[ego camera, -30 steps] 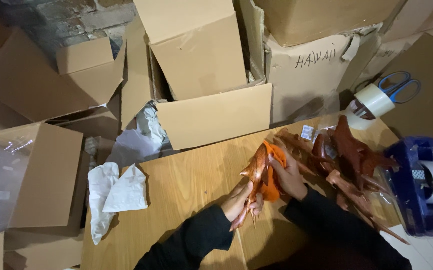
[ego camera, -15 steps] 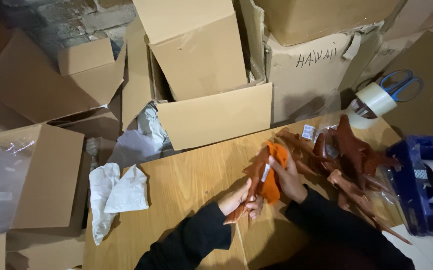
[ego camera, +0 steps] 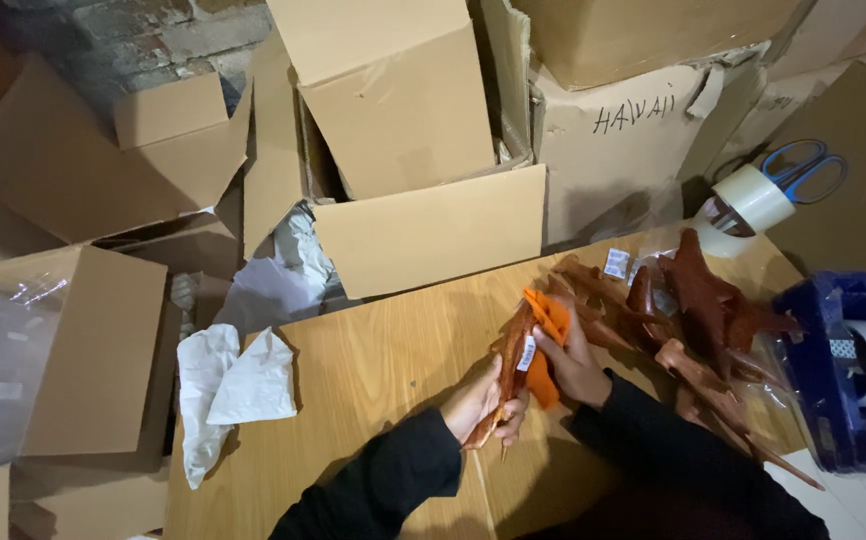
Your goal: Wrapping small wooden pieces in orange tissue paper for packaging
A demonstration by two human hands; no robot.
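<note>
Centrally, on the wooden surface: one brown plastic piece, long and pointed, white tag attached, with an orange cloth against it.

Left hand: clenched around the lower end of the piece, tip poking out below the fingers.

Right hand: grasping the cloth, pressed against the piece's upper half.

Adjacent, right: heap of similar brown pieces, some in clear film, touching one another. Blue tape dispenser at the surface's right edge. Tape roll and blue-handled scissors beyond, on cardboard.

Left: crumpled white paper overhanging the edge. Open boxes behind.

Risk, as judged: the thin tip may snap if the left grip twists while the cloth rubs. The heap sits just beside the right forearm; a sideways sweep could knock pieces off the surface.
</note>
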